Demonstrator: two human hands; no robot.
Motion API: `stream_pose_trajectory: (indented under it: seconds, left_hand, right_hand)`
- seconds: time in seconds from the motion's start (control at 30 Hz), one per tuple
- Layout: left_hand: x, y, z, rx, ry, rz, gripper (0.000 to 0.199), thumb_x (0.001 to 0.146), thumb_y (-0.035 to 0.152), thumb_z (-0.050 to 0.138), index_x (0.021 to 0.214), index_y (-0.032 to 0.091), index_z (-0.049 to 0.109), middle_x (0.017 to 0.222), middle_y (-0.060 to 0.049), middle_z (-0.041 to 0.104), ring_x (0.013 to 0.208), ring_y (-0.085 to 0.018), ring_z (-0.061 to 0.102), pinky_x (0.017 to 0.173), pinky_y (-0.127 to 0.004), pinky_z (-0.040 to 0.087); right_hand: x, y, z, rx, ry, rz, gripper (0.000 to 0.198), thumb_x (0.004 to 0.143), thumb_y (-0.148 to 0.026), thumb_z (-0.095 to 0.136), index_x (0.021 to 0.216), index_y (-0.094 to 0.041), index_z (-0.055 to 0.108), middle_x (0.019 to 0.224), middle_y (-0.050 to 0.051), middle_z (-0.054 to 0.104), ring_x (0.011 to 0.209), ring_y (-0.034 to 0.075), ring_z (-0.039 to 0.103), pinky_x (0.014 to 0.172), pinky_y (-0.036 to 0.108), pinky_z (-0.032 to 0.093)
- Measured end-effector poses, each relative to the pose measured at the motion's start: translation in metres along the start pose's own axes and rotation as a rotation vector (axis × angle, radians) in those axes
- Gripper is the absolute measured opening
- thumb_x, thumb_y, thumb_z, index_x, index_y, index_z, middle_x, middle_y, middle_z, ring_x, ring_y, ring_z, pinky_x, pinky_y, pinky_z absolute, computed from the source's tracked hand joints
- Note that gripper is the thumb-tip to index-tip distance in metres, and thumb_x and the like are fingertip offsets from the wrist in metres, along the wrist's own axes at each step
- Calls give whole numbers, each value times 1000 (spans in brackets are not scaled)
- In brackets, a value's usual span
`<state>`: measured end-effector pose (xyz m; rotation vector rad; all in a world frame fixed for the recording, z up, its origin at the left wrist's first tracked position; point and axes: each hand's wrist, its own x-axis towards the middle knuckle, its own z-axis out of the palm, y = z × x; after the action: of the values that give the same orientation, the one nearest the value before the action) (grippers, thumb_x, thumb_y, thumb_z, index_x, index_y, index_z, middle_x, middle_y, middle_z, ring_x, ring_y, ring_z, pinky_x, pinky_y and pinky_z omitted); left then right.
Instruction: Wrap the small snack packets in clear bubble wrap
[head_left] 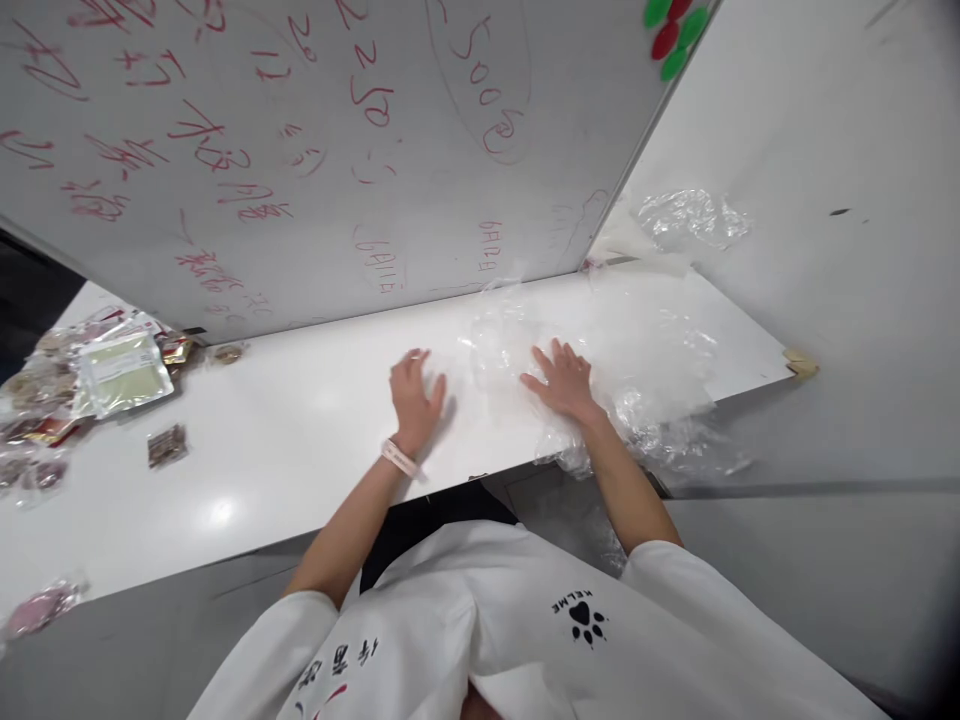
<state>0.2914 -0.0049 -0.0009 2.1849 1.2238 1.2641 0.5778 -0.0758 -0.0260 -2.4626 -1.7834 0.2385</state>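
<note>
Head view: the left hand [415, 395] lies flat, palm down and fingers spread, on bare white counter [300, 420] near the middle of the frame, grasping nothing; it seems to steady the person rather than hold anything. The right hand [562, 382], just right of centre, is likewise open and pressed flat on a heap of clear plastic bags [637, 370], apparently weighing the loose film down so it stays put. The heap spreads from the hand toward the counter's right end and spills over the near edge at centre right. A further crumple of plastic [694, 217] lies apart at upper right. Behind stands a whiteboard [300, 150] with red writing and coloured magnets [673, 35]. Far left, small sealed packets [120, 370] lie scattered.
</note>
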Motion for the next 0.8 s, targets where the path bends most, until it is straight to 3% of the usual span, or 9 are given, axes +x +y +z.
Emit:
stream_pose_trajectory:
  seconds: [0.07,0.13,0.23,0.43,0.5,0.57,0.63,0.7,0.8]
  left_hand:
    - [-26,30,9,-45,-83,313,33,92,26,57,125,22,57,127,-13,61,122,-28,54,103,-48,42]
    - [-49,59,22,-52,-359,594,29,93,24,54,122,21,58,125,-12,63,119,-28,57,99,-45,45]
    - [-65,86,42,33,-617,702,34,93,22,55,127,17,55,133,-15,60,125,-30,55,101,-45,45]
    - [-54,85,60,141,-656,443,59,88,41,67,138,14,49,147,-20,48,137,-37,44,114,-56,34]
    - [-49,77,61,162,-659,380,57,90,45,65,137,16,51,148,-18,48,141,-38,40,117,-58,30]
    - [-44,69,62,156,-658,324,48,93,42,61,134,19,55,148,-15,50,145,-37,36,119,-58,28]
    - [-36,60,63,113,-646,249,38,95,32,57,131,21,61,148,-13,51,147,-35,33,119,-56,28]
    - [-26,52,60,-3,-626,129,33,96,25,52,126,21,66,146,-12,54,147,-32,35,119,-55,28]
    - [-10,43,43,-353,-614,-140,36,97,29,48,126,21,68,143,-10,58,139,-28,47,116,-49,36]
  right_hand:
    - [8,-27,3,17,-1,-150,78,93,-75,29,158,-31,31,168,8,13,154,35,7,119,56,15]
    - [20,-46,3,37,-8,-280,77,93,-74,30,158,-31,32,168,6,14,154,34,8,119,56,16]
    - [36,-66,0,81,-38,-428,75,94,-73,30,157,-33,34,167,3,17,154,32,12,119,55,16]
    - [74,-88,-20,256,-204,-534,64,98,-67,28,149,-34,47,165,-2,24,154,27,16,122,53,13]
    - [87,-91,-37,338,-322,-551,64,98,-68,26,149,-34,48,164,-3,27,153,26,20,123,51,17]
    - [92,-90,-62,383,-356,-576,69,95,-72,32,150,-34,47,161,-1,34,150,27,29,121,49,24]
    - [81,-82,-90,378,-235,-606,73,91,-75,40,149,-31,49,157,3,42,145,30,36,119,50,28]
    - [51,-68,-113,365,-18,-628,70,92,-72,42,147,-29,51,154,5,46,144,30,38,119,51,29]
    - [-14,-40,-120,377,249,-563,60,98,-63,38,149,-33,47,153,2,47,145,28,35,119,50,29]
